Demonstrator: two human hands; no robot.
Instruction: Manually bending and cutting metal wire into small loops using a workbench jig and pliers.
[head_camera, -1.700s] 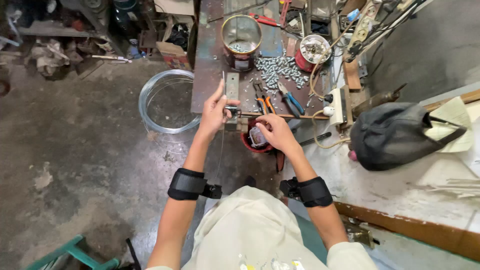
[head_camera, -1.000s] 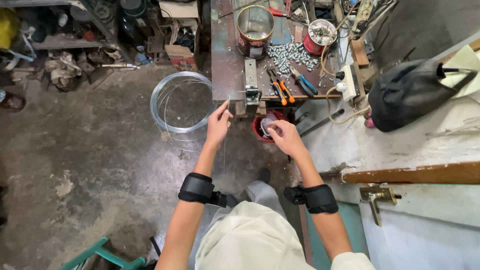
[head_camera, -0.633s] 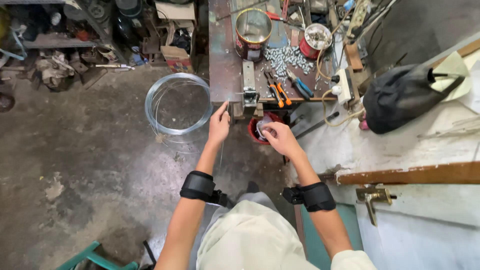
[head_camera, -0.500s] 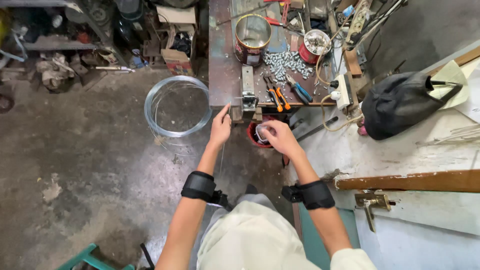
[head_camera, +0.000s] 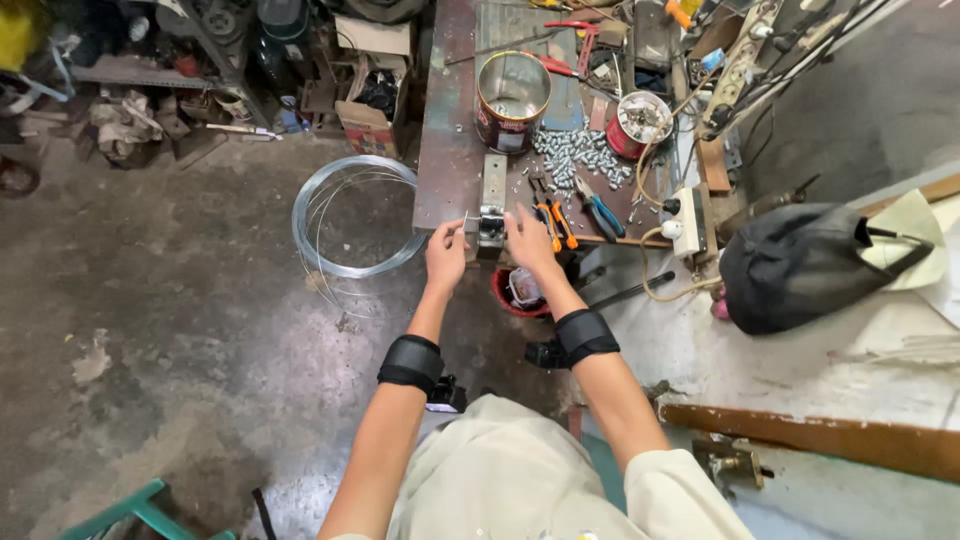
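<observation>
A small metal jig (head_camera: 490, 226) is fixed at the near edge of a worn workbench (head_camera: 448, 150), with a flat metal bar (head_camera: 494, 180) running back from it. My left hand (head_camera: 445, 256) is just left of the jig, its fingertips pinched on a short thin wire piece (head_camera: 464, 224). My right hand (head_camera: 528, 240) lies against the jig's right side with fingers stretched toward it and nothing visible in it. Both wrists wear black bands. Below the bench edge stands a red bucket (head_camera: 514, 296).
A wire coil (head_camera: 318, 232) lies on the concrete floor left of the bench. On the bench are a large tin can (head_camera: 512, 95), a red tin (head_camera: 640, 120), a heap of small silver parts (head_camera: 578, 155), orange pliers (head_camera: 552, 222) and blue pliers (head_camera: 600, 213). A black bag (head_camera: 800, 265) sits at right.
My right hand has risen from above the red bucket to the jig's right side. My left hand stays at the jig's left. The view shifted slightly.
</observation>
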